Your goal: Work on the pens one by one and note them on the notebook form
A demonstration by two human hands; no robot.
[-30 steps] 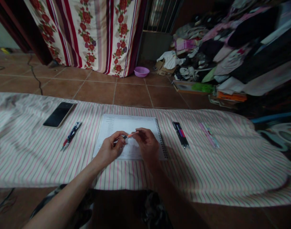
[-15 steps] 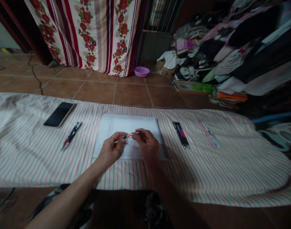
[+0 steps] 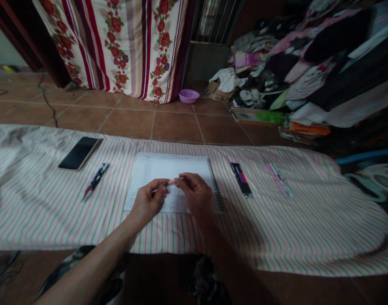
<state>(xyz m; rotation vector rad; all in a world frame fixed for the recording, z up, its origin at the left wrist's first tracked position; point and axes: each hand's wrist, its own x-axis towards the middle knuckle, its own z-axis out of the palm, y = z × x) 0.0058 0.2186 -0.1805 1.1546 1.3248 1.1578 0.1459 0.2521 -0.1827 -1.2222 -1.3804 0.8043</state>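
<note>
An orange and dark pen (image 3: 172, 181) is held between my two hands, above a spiral notebook (image 3: 164, 164) with white pages. My left hand (image 3: 150, 199) pinches the pen's dark end with thumb and fingers. At the orange end, my right hand (image 3: 196, 192) is closed around it, hiding part of it. Faint writing shows on the page below, and a column of printed lines runs down the notebook's left side. The spiral binding lies along the right edge, close to my right hand.
A striped cloth (image 3: 295, 228) covers the low surface. Left of the notebook lie a phone (image 3: 79, 153) and a few pens (image 3: 95, 182). On the right are dark pens (image 3: 241, 180) and pastel pens (image 3: 279, 180). A purple basin (image 3: 189, 96) stands on the tiled floor beyond.
Both hands stay nearly in place with the pen between them. The right hand and the pen's orange end sit very slightly lower; everything else looks the same.
</note>
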